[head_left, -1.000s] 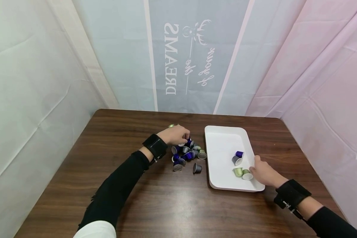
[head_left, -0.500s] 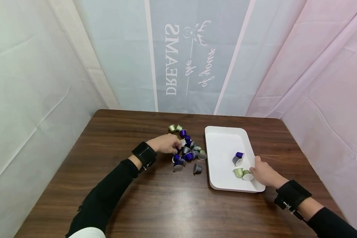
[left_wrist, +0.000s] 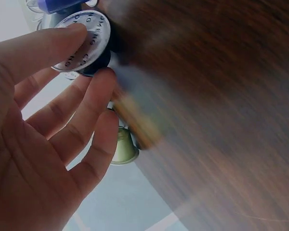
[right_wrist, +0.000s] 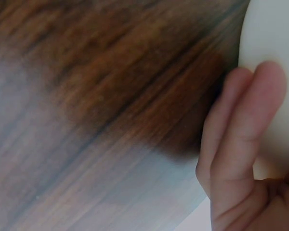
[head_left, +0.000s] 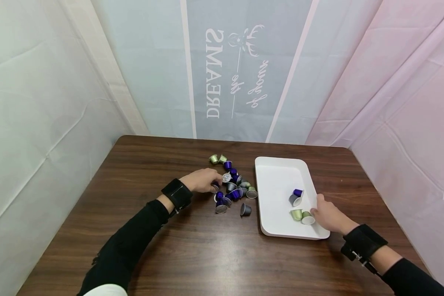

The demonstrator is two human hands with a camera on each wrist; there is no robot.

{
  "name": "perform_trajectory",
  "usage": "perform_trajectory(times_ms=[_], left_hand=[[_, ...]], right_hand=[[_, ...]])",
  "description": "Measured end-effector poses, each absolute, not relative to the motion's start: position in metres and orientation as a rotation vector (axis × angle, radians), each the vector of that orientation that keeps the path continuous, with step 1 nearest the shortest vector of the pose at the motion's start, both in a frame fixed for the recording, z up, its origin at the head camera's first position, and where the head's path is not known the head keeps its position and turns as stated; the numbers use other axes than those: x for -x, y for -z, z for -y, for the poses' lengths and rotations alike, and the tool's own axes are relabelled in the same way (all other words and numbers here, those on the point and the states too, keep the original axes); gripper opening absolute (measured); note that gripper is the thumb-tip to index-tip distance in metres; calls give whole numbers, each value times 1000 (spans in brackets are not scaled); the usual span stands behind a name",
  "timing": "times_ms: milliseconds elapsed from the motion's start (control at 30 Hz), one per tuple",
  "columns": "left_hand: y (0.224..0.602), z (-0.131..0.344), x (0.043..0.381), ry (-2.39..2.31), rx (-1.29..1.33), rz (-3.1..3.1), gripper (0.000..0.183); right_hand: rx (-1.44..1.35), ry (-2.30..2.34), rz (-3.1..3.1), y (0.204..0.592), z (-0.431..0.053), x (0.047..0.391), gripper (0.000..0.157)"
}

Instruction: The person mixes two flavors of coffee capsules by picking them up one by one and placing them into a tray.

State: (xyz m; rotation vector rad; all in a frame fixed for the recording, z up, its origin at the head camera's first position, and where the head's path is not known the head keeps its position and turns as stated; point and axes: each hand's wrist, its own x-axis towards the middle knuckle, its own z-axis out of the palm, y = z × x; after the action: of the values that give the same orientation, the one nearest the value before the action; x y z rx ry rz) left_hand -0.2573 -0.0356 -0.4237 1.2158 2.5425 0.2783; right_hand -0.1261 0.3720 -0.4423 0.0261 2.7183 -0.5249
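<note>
Between the thumb and fingers of my left hand (head_left: 201,180) is a dark blue coffee capsule (left_wrist: 98,38), its silver lid under the thumb in the left wrist view. That hand is at the left side of a pile of blue, grey and green capsules (head_left: 234,194), and it hides part of the held one in the head view. My right hand (head_left: 332,214) grips the right side of a white tray (head_left: 277,176), with the thumb over the rim and the fingers along the outside. Inside the tray lie a blue capsule (head_left: 298,192), a grey capsule (head_left: 294,200) and two green capsules (head_left: 296,214).
Two green capsules (head_left: 213,159) lie at the far end of the pile. A lone grey capsule (head_left: 246,210) sits in front of it, left of the tray. The brown wooden table (head_left: 192,255) has fabric curtains (head_left: 59,123) around its sides and back.
My left hand has come from the far end of the pile toward its near left side, and a dark blue capsule is now pinched there. The right hand and tray have not visibly moved.
</note>
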Motion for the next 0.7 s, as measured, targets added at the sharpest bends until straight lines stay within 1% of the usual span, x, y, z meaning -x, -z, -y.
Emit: perform_trajectory(times_ms=[433,700], left_hand=[[427,44,260,-288,-1144,-2547,23],[417,43,259,-321,-1153,-2542,19]], right_hand=[[-34,524,-2707,444,-373,128,56],[-48,516,-2700,444,-374,128,57]])
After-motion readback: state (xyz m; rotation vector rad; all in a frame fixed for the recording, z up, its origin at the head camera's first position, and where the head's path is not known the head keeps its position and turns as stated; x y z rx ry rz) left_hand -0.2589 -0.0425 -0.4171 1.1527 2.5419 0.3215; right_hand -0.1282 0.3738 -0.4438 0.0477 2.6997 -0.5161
